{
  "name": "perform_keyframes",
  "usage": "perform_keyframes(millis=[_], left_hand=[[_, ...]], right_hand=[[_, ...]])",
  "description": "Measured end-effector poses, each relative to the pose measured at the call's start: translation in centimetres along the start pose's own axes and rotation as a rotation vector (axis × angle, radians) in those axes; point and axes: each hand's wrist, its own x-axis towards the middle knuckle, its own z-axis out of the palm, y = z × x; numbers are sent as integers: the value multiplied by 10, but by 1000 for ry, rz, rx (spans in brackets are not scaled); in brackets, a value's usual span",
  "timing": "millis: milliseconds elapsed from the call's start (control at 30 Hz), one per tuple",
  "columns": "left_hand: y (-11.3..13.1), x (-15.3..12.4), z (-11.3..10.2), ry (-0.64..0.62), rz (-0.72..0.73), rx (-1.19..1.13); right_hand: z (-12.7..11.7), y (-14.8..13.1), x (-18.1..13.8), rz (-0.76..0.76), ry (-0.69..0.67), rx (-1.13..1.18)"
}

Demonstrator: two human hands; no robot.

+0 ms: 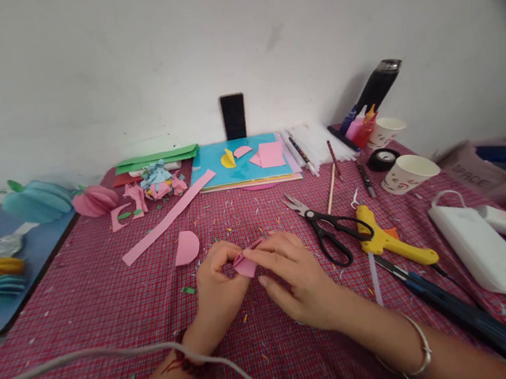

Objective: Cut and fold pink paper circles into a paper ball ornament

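Observation:
Both my hands meet over the red checked cloth point(85, 298), pinching a small folded pink paper piece point(245, 265). My left hand point(216, 284) grips its left side with curled fingers. My right hand point(292, 274) presses its top and right side with thumb and fingers. A pink half-circle of paper point(187, 248) lies just left of my left hand. A long pink strip point(168, 217) runs diagonally beyond it.
Black-handled scissors point(326, 229) and a yellow glue gun point(390, 240) lie right of my hands. Sheets of coloured paper point(244, 162), paper cups point(407, 173), tape point(382, 159) and a white power bank point(485, 252) sit further back and right. Paper fruit shapes point(37, 201) lie at left.

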Motion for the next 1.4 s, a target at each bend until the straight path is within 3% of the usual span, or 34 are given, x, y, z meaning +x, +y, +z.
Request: perform_keyframes(millis=[1167,1400], left_hand=[[-1,1,0,-6,-45,-30],[3,0,-2,53,26,-60]], right_hand=[[-2,-2,1,8,18,65],[-3,0,0,54,58,17]])
